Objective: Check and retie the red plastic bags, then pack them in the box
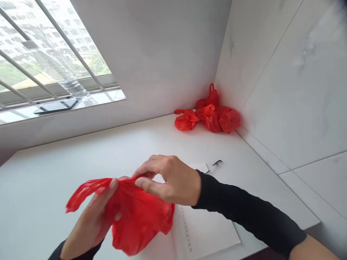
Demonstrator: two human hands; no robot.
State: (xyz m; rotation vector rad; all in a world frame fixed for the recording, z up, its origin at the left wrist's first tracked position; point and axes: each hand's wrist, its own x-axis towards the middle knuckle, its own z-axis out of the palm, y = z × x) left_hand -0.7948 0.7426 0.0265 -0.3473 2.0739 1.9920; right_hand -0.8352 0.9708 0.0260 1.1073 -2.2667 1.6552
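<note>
A thin red plastic bag point(143, 220) hangs between my two hands above the white table. My left hand point(93, 213) grips its upper left part, with the thumb on top and a loose strip of the bag trailing out to the left. At the bag's upper edge, my right hand point(165, 177) pinches the plastic between thumb and fingers. Whether anything is inside the bag cannot be seen. Below and to the right, partly covered by the bag and my right arm, lies an open spiral notebook point(211, 231) with blank white pages.
Several knotted red plastic bags point(214, 115) are heaped in the far right corner against the walls. A small black pen-like piece point(217, 163) lies beyond the notebook. On the windowsill are a clear plastic bottle point(73, 86) and a dark flat device point(56, 107).
</note>
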